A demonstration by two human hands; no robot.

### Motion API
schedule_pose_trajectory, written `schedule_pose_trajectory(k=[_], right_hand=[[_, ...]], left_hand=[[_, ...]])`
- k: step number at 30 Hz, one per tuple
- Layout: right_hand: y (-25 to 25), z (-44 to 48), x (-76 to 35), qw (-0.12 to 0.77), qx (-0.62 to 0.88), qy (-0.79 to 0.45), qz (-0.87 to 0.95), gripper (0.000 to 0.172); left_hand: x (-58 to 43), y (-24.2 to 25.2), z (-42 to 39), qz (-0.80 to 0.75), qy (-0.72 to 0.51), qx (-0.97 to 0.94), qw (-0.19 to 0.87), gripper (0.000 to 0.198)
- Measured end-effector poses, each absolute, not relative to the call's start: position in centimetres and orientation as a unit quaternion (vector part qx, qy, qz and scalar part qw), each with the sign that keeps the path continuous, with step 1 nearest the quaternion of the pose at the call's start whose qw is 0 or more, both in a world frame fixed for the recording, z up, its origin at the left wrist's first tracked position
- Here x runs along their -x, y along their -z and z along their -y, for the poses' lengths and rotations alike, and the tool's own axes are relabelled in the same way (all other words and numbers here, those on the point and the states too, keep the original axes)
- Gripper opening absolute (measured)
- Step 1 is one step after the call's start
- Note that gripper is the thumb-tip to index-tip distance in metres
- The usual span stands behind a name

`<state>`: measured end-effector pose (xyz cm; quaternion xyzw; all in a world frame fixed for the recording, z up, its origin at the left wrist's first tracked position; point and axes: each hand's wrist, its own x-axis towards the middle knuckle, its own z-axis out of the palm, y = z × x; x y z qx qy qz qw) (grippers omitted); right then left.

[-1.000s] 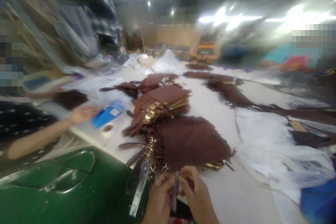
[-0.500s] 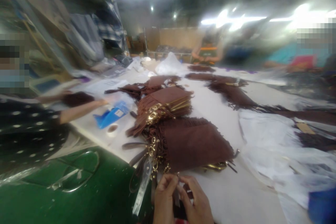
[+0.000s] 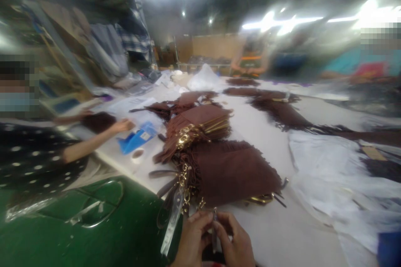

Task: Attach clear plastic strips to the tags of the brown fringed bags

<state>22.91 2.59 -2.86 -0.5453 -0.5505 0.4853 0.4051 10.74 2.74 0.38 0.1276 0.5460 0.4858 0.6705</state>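
Note:
At the near edge of the table, my left hand [image 3: 194, 235] and my right hand [image 3: 234, 238] are close together, fingers pinched on a narrow strap [image 3: 214, 238]. A small metal piece shows at the strap's upper end, between my fingertips. Just beyond them lies a stack of dark brown fringed bags [image 3: 234, 171] with gold zippers at the side. Gold chain links and clasps [image 3: 185, 183] gather at its left, and dark wrist straps [image 3: 166, 187] and a clear plastic strip [image 3: 172, 225] hang over the edge.
A second stack of brown fringed bags [image 3: 197, 123] sits behind. To the left are a blue packet [image 3: 137, 138], a tape roll [image 3: 137, 156] and a co-worker's arm [image 3: 94, 142]. White plastic bags [image 3: 326, 175] lie right. A metal-ringed stool [image 3: 100, 204] stands on the green floor.
My hands stay pinched on the strap, its metal end now more visible as the left fingers shift. The co-worker's forearm at the left has moved slightly. The whole view has shifted a little.

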Motion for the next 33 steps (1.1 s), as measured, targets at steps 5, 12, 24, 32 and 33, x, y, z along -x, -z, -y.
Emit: schedule_pose_trajectory(k=[5,12,24,32,33], right_hand=[[2.6,-2.7,-23.1,0.409,0.515,-0.545,0.52,0.029],[2.0,-2.9,-23.1,0.427,0.481,-0.612,0.46,0.031],[3.1,-3.3,-23.0,0.447,0.432,-0.693,0.365,0.042],[3.1,-3.1,-23.3,0.444,0.401,-0.739,0.308,0.041],[3.2,-3.1,-23.4,0.443,0.396,-0.747,0.298,0.041]], left_hand=[[-9.9,-0.1,-3.3,-0.555,-0.447,-0.152,0.685,0.011],[-8.5,1.4,-3.9,-0.478,-0.409,-0.124,0.767,0.014],[-8.4,2.3,-4.7,-0.388,-0.364,-0.052,0.845,0.024],[-8.8,3.6,-4.5,-0.314,-0.334,0.009,0.889,0.023],[-8.8,3.8,-4.5,-0.305,-0.332,0.009,0.893,0.024]])
